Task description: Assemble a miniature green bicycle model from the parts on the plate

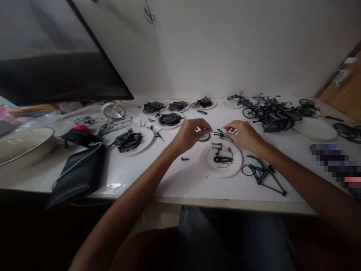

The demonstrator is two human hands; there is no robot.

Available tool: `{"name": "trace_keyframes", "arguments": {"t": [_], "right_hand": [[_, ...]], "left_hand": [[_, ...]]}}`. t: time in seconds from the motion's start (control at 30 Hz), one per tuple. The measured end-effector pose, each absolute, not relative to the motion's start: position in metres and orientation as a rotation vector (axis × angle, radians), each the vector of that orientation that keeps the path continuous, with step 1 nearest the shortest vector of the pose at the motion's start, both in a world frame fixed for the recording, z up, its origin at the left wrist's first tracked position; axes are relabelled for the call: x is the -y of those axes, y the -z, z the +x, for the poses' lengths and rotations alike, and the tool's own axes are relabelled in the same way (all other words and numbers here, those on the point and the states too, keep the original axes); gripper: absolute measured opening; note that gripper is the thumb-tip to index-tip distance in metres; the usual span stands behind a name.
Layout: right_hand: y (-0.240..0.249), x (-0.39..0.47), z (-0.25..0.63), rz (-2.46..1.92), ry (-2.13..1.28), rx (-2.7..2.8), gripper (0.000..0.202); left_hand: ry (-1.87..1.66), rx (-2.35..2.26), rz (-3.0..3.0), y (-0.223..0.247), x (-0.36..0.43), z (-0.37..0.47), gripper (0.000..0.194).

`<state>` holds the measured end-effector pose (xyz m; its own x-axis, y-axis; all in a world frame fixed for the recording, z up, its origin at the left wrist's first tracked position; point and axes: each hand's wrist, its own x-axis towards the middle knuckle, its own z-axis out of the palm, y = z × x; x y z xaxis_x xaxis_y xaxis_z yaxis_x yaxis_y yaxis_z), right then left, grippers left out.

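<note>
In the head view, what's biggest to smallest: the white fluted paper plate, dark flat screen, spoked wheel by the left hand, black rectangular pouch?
Dark flat screen, largest
Black rectangular pouch
White fluted paper plate
Spoked wheel, smallest

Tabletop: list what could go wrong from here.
The small dark piece lies loose near the left forearm, which might brush it away. The right forearm could snag the green bicycle frame beside it. The black case overhangs the table edge and may slip off.
</note>
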<state>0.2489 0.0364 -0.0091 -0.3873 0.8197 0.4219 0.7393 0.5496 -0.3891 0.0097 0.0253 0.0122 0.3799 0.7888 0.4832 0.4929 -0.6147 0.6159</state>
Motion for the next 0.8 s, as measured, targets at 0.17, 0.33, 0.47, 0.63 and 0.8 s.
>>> {"name": "trace_keyframes", "arguments": {"t": [0.17, 0.33, 0.47, 0.63, 0.8], "right_hand": [[-0.01, 0.02, 0.267, -1.128, -0.394, 2.011, 0.022], [-0.01, 0.066, 0.287, -1.154, -0.371, 1.797, 0.006], [0.001, 0.081, 0.301, -1.102, -0.439, 1.765, 0.009], [0.012, 0.092, 0.31, -1.075, -0.436, 1.775, 0.01], [0.018, 0.113, 0.324, -1.11, -0.335, 1.992, 0.015]], "left_hand": [[-1.183, -0.89, 2.097, -0.012, -0.006, 0.053, 0.008], [-1.164, -0.766, 1.935, -0.004, 0.022, 0.09, 0.008], [-1.199, -0.773, 1.849, 0.005, 0.037, 0.109, 0.004], [-1.084, -0.736, 1.938, 0.01, 0.049, 0.114, 0.003], [-0.983, -0.617, 2.318, 0.013, 0.045, 0.101, 0.011]]}}
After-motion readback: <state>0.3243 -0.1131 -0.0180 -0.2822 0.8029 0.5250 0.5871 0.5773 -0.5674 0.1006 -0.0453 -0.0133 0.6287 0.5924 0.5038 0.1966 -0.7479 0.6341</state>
